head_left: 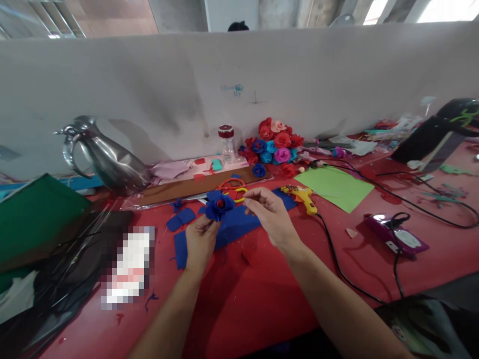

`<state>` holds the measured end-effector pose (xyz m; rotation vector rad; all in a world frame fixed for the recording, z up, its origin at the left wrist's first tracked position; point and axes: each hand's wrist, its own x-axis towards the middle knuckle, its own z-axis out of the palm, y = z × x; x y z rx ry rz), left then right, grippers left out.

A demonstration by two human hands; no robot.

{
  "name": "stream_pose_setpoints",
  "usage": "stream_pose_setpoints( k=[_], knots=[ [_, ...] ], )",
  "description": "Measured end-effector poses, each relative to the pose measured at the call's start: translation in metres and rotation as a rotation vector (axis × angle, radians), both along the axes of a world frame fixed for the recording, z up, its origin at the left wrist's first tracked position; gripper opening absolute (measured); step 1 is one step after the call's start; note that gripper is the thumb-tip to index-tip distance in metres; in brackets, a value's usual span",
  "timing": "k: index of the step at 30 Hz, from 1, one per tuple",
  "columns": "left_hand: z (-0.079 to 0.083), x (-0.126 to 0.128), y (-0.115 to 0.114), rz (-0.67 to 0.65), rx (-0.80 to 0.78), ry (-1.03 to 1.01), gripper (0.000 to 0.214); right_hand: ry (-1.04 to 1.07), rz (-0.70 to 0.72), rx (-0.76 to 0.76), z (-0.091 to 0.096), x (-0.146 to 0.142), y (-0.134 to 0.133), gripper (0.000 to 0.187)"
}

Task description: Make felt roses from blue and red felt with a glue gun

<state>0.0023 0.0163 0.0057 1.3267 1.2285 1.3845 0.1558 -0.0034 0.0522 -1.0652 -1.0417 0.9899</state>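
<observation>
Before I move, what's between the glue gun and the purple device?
In the head view: black cord, a pale scrap and a corner of the green sheet.

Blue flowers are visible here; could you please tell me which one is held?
The red-centred blue flower, in the left hand; the others are at the flower pile.

Red table [239,304] under blue paper [235,230], lime sheet [337,188], glue gun [307,201]

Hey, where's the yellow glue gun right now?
In the head view, the yellow glue gun lies on the red table, right of the right hand, beside the light green sheet.
</observation>
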Motion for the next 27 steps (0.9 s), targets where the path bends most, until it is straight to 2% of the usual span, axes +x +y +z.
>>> stream_pose_setpoints(
  k=[4,8,14,22,27],
  knots=[
    [0.002,-0.001,-0.003,0.032,0.041,0.031,0.016,-0.073,0.107,-0.059,-0.004,-0.005,0.000,0.015],
    [0.004,-0.002,-0.004,0.027,0.137,0.121,0.013,-0.105,0.154,-0.086,-0.008,-0.012,0.000,0.020],
    [0.003,-0.003,-0.005,0.059,0.169,0.219,0.017,-0.050,0.196,-0.094,-0.010,-0.014,-0.002,0.011],
    [0.008,-0.001,-0.006,0.103,0.144,0.081,0.010,-0.040,0.136,-0.068,-0.010,-0.017,-0.005,0.017],
    [0.004,0.002,-0.004,0.065,0.073,-0.070,0.011,-0.072,0.129,-0.073,-0.013,-0.020,-0.004,0.020]
  ],
)
